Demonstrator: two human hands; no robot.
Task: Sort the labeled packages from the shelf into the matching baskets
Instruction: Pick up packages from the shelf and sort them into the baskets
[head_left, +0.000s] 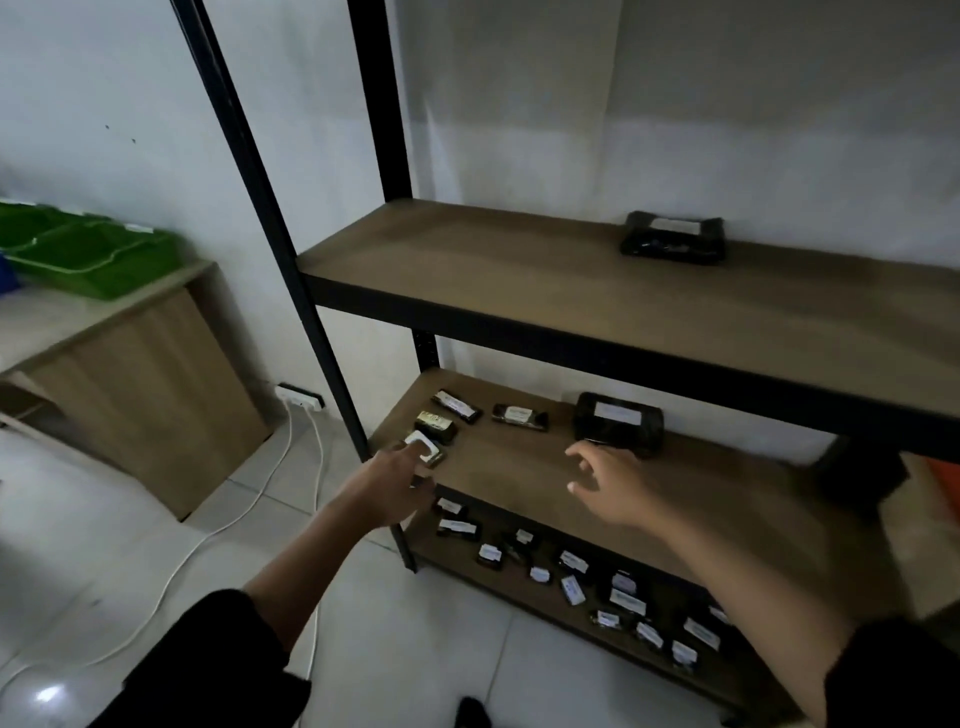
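Two hands: left hand (397, 480) touches the small package (423, 448); right hand (608, 480) is spread wide, empty.
Nearer hand: left.
Package's long way: cannot be told.

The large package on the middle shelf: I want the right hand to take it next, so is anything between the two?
Nothing visible. The right hand hovers open in front of the large package, with only bare shelf board between them.

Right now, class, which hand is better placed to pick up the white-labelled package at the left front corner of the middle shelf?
The left hand: its fingertips already touch the white-labelled package. The right hand hovers open further right, near the large black package.
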